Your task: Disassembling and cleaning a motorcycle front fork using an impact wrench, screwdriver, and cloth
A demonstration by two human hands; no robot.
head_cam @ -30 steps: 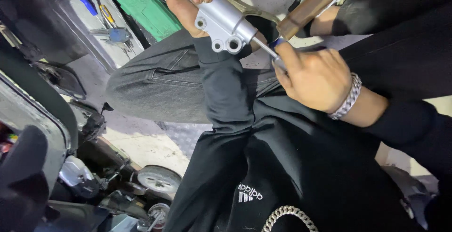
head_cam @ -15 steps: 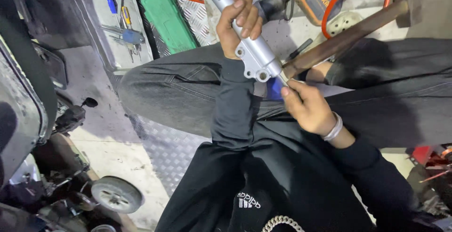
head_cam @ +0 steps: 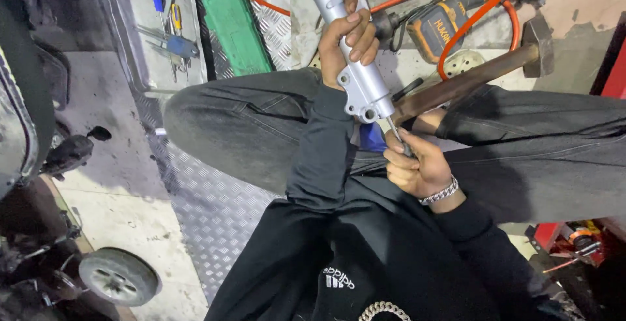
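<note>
Left hand grip closed round silver fork leg, right hand grip pinching thin tool at its lower end

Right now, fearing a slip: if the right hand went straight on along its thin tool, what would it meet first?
The right hand would meet the lugged end of the silver tube, gripped higher up by the left hand. The thin tool seems already at it; depth is unclear.

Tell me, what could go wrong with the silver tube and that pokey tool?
The thin tool in the right hand might slip off the silver fork tube and jab a leg. Only the left hand steadies the tube, so it could twist or drop.
</note>
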